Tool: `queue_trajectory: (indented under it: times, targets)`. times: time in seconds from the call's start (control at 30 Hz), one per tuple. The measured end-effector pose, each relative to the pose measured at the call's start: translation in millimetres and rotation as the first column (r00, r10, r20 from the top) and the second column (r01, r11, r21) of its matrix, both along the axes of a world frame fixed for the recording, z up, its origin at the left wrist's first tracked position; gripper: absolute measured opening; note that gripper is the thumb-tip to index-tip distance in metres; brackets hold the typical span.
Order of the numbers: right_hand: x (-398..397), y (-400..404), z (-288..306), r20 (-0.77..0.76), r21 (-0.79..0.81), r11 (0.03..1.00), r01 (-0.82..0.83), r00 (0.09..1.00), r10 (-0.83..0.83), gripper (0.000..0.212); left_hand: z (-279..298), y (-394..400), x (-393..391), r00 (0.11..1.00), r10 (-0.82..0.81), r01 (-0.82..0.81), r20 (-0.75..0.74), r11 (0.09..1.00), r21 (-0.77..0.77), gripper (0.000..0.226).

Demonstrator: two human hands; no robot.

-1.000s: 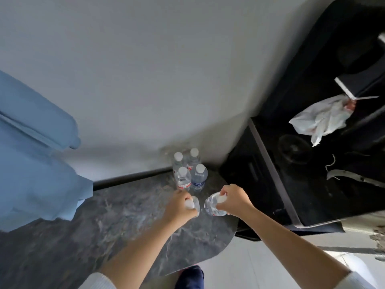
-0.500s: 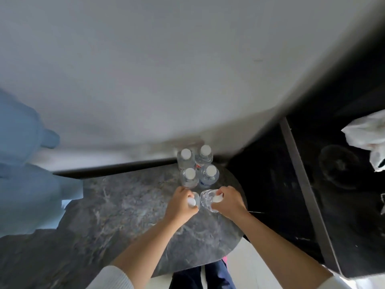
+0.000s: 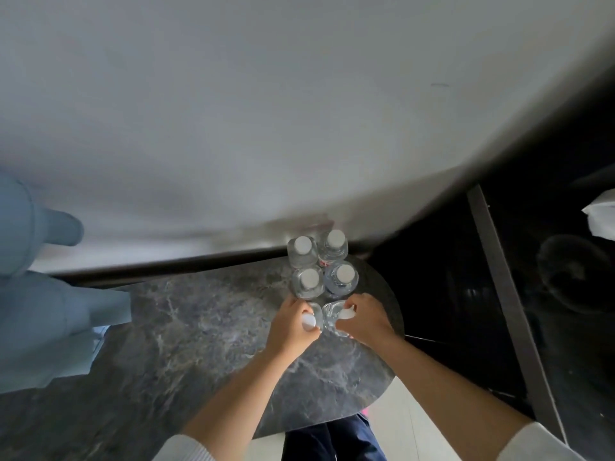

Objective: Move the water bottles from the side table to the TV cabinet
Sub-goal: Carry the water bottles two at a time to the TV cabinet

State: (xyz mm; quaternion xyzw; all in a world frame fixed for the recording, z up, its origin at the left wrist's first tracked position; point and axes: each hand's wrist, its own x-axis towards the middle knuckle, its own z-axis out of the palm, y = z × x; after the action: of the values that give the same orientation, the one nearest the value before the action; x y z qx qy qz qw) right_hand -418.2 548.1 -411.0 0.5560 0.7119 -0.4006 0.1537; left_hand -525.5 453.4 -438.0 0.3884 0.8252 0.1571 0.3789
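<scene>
Several clear water bottles with white caps stand together at the far right end of the dark marbled side table (image 3: 206,331), close to the wall. My left hand (image 3: 289,327) grips the neck of the near-left bottle (image 3: 311,319), whose cap shows between my fingers. Beside it my right hand (image 3: 364,319) grips the neck of the near-right bottle (image 3: 331,316). Just behind these two stand more bottles, among them one (image 3: 307,282) on the left and one with a blue label (image 3: 342,277) on the right. The black TV cabinet (image 3: 499,294) lies to the right.
A grey wall rises right behind the bottles. Light blue cushions (image 3: 36,294) lie on the left. On the black cabinet top, a white crumpled thing (image 3: 602,214) sits at the right edge of view. My dark trouser legs (image 3: 332,440) and pale floor show below the table.
The view has swung left and down, so the cabinet has slid towards the right edge. Both hands keep their hold on the two front bottles, now more centred in view.
</scene>
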Motion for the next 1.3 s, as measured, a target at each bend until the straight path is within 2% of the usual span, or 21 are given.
queue_trajectory:
  times: [0.33, 0.5, 0.63, 0.77, 0.93, 1.1, 1.2, 1.3]
  targets:
    - [-1, 6, -3, -0.012, -0.018, 0.999, -0.033, 0.999, 0.033, 0.032, -2, 3, 3, 0.999, 0.013, -0.014, 0.033, 1.0, 0.016, 0.032]
    - [-2, 9, -6, -0.012, -0.026, 0.998, -0.048, 0.999, 0.048, 0.016, 0, 6, 2, 0.999, -0.02, 0.02, 0.042, 1.0, -0.006, 0.037]
    - [1, 6, -8, -0.009, -0.031, 0.997, -0.076, 0.997, 0.076, 0.033, 4, 9, 4, 0.995, -0.092, 0.095, 0.045, 0.993, -0.066, 0.038]
    - [5, 4, -6, 0.004, -0.03, 0.994, -0.103, 0.995, 0.103, 0.038, 10, 11, 5, 0.992, -0.118, 0.122, 0.043, 0.987, -0.105, 0.041]
    - [8, 1, 7, 0.035, -0.02, 0.97, -0.241, 0.97, 0.242, 0.043, 25, 4, 7, 0.995, -0.102, 0.103, 0.019, 0.988, -0.113, 0.049]
    - [9, -1, 34, 0.065, 0.112, 0.889, -0.444, 0.896, 0.44, 0.043, 50, -15, 3, 0.991, -0.01, -0.003, -0.133, 0.995, -0.103, 0.045]
    - [4, -5, 56, 0.081, 0.175, 0.768, -0.616, 0.787, 0.612, 0.039, 69, -41, 2, 0.969, 0.076, -0.109, -0.233, 0.985, -0.134, 0.042]
    - [-11, -15, 76, 0.057, 0.269, 0.641, -0.719, 0.676, 0.735, 0.037, 95, -81, 2, 0.926, 0.179, -0.237, -0.333, 0.961, -0.141, 0.037]
